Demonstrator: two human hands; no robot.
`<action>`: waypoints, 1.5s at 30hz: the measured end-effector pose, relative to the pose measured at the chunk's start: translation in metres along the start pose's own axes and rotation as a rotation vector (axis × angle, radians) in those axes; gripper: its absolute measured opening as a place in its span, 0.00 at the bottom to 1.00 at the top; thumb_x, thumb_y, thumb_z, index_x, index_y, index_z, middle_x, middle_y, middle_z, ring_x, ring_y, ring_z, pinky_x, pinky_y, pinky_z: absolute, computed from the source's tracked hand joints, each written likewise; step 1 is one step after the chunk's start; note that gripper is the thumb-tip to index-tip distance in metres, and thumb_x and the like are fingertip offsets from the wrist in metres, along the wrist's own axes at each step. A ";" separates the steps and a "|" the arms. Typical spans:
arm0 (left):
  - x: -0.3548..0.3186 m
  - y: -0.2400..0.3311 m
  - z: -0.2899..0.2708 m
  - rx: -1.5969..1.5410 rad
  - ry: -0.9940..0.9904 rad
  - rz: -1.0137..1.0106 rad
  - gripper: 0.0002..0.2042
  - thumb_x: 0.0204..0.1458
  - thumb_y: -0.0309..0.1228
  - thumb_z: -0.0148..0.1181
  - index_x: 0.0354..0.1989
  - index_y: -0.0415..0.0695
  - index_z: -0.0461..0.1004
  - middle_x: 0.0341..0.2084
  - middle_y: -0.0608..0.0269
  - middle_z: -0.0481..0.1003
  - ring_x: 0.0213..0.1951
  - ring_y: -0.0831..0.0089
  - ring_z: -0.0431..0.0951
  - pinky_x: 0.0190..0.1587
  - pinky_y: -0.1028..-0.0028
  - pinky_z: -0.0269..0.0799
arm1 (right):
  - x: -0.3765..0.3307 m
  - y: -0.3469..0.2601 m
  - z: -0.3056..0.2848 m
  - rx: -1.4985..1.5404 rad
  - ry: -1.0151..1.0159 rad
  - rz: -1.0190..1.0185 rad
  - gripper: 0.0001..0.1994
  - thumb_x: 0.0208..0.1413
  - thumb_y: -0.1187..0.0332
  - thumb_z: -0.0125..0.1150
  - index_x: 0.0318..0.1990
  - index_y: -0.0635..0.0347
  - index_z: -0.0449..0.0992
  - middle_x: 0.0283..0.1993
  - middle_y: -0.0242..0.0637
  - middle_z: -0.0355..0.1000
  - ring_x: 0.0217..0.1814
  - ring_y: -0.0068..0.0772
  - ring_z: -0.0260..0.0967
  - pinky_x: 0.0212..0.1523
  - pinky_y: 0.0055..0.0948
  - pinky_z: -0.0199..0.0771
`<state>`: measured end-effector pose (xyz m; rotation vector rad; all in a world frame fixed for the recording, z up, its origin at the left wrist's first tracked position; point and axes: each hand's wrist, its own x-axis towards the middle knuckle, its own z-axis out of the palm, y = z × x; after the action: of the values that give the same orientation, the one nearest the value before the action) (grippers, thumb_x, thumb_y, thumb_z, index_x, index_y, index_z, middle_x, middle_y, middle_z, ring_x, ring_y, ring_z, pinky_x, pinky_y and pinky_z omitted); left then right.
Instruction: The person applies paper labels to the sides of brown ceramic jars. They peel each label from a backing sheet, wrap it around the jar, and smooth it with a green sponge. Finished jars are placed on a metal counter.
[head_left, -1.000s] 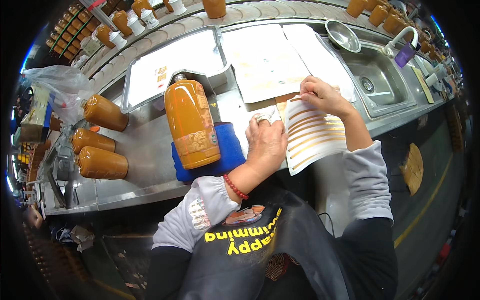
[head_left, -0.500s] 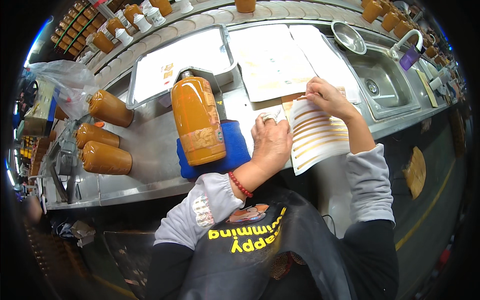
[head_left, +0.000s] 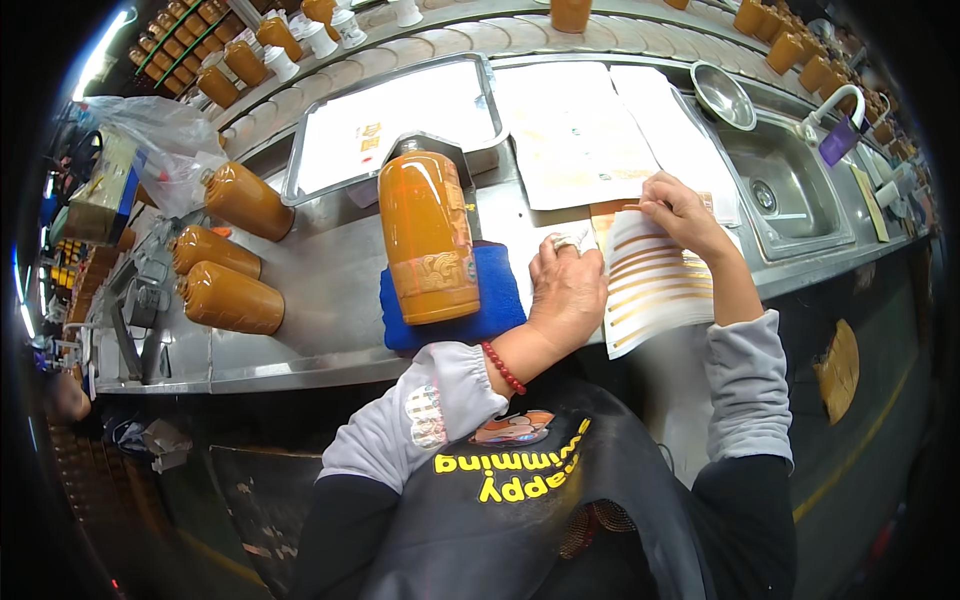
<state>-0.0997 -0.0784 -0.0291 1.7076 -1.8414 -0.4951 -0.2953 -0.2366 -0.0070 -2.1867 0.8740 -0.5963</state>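
Observation:
My left hand [head_left: 568,295], a red bead bracelet at its wrist, is closed around a crumpled white cloth [head_left: 568,241] and rests on the counter beside the label sheet. The white label sheet [head_left: 652,292] carries several gold strips and hangs over the counter's front edge. At its top edge, my right hand [head_left: 685,215] pinches what looks like a thin gold strip label, mostly hidden by the fingers. Left of my hands, an amber-brown glazed bottle [head_left: 425,225] with a patterned band lies tilted on a folded blue towel [head_left: 505,285], its neck against a metal rest [head_left: 455,155].
Three similar brown bottles [head_left: 235,298] lie at the left, near a clear plastic bag [head_left: 165,140]. Behind are a metal tray [head_left: 292,175] with white sheets and stacked printed paper [head_left: 575,130]. A steel bowl [head_left: 722,95] and sink [head_left: 785,185] are at the right.
The whole view has shifted, so the counter and bottles appear farther right. Both hands keep nearly the same places at the cloth and the label sheet.

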 end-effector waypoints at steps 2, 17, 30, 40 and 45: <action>0.000 -0.001 0.000 0.004 0.011 -0.003 0.10 0.55 0.31 0.59 0.40 0.38 0.78 0.45 0.34 0.73 0.59 0.35 0.63 0.60 0.45 0.59 | -0.001 0.001 -0.001 -0.007 -0.011 0.011 0.05 0.60 0.73 0.60 0.34 0.64 0.73 0.39 0.36 0.66 0.44 0.35 0.66 0.49 0.30 0.67; 0.010 -0.003 0.026 -0.004 0.166 -0.189 0.11 0.50 0.31 0.60 0.34 0.35 0.78 0.33 0.39 0.77 0.43 0.43 0.76 0.47 0.53 0.75 | -0.006 0.015 -0.004 0.187 0.207 0.196 0.06 0.61 0.69 0.61 0.34 0.61 0.75 0.30 0.27 0.67 0.34 0.20 0.62 0.36 0.23 0.64; -0.050 0.006 -0.057 -0.051 0.505 0.668 0.12 0.54 0.30 0.58 0.45 0.40 0.75 0.42 0.44 0.74 0.54 0.46 0.69 0.55 0.55 0.66 | -0.005 -0.072 0.012 0.158 0.041 -0.115 0.08 0.63 0.75 0.60 0.32 0.61 0.68 0.40 0.31 0.59 0.44 0.24 0.58 0.65 0.30 0.57; -0.120 -0.087 -0.122 0.046 0.620 0.093 0.42 0.49 0.36 0.69 0.73 0.43 0.55 0.67 0.45 0.60 0.64 0.44 0.58 0.68 0.53 0.51 | -0.014 -0.139 0.057 0.109 -0.016 -0.216 0.06 0.51 0.79 0.62 0.31 0.62 0.70 0.40 0.37 0.63 0.49 0.40 0.62 0.53 0.35 0.61; -0.119 -0.114 -0.112 0.053 0.554 0.044 0.43 0.49 0.38 0.68 0.73 0.42 0.54 0.62 0.43 0.65 0.61 0.43 0.61 0.67 0.50 0.52 | -0.012 -0.145 0.082 0.075 -0.087 -0.162 0.06 0.52 0.76 0.66 0.33 0.61 0.73 0.48 0.39 0.67 0.62 0.47 0.62 0.63 0.42 0.59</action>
<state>0.0611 0.0382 -0.0328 1.6250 -1.4895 0.0521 -0.1931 -0.1156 0.0450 -2.2112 0.6232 -0.5974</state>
